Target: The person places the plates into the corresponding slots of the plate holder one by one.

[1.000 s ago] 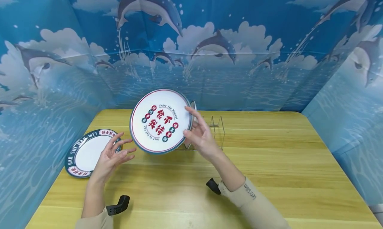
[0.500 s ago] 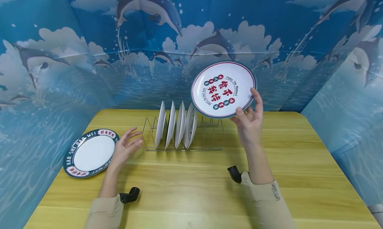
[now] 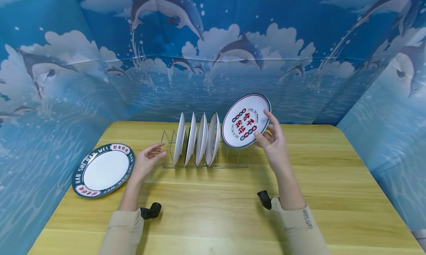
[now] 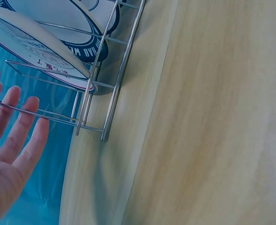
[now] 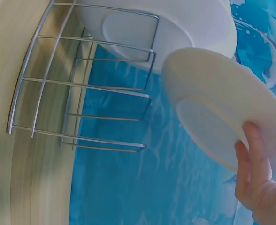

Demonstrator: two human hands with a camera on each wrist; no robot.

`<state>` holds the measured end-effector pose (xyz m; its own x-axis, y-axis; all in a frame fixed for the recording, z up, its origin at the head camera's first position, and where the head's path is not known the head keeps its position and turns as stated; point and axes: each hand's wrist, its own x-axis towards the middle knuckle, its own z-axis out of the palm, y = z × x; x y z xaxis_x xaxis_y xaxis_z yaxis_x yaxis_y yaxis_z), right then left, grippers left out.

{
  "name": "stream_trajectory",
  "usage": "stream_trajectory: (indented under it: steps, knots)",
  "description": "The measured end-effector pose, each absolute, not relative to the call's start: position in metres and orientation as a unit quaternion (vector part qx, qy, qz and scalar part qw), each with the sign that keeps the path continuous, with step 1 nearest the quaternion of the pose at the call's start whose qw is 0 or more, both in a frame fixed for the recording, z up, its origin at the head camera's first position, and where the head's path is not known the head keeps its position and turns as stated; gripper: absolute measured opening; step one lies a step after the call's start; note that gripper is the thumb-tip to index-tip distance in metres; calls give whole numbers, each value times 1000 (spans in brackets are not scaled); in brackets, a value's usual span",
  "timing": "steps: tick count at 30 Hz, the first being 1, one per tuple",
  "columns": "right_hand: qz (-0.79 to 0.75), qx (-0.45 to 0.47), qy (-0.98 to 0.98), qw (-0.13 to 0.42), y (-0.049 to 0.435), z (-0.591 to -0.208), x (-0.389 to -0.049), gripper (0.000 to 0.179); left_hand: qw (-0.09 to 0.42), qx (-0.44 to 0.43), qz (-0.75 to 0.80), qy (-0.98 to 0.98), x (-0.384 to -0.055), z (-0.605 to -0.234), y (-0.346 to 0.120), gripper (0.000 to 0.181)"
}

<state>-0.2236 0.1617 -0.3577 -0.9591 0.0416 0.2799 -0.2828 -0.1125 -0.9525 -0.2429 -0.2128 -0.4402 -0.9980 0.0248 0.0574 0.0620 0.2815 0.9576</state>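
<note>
White plate [image 3: 246,121] lowered | red lettering [image 3: 247,117] | right fingers [image 5: 257,154] pinch it | left fingers [image 4: 34,145] relaxed

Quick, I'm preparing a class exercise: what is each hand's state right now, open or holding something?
Left hand: open, by the wire rack.
Right hand: holding the plate with red lettering.

wood-grain table [image 3: 332,181] | left: dark-rimmed plate [image 3: 105,170] | far side: wire rack [image 3: 233,167]

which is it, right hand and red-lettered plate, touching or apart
Touching: the right wrist view shows fingers of the right hand on the underside of the red-lettered plate.
</note>
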Motion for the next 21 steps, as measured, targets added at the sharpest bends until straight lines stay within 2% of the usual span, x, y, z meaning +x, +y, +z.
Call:
stream_trajectory:
  steps: [11, 21]
  knots:
    - [641, 139, -750, 83, 147, -364, -230, 61, 6, 5, -633, -774, -250, -440, -211, 45]
    - [594, 163, -784, 79, 129, -367, -236, 57, 25, 46, -639, -767, -255, -442, -209, 39]
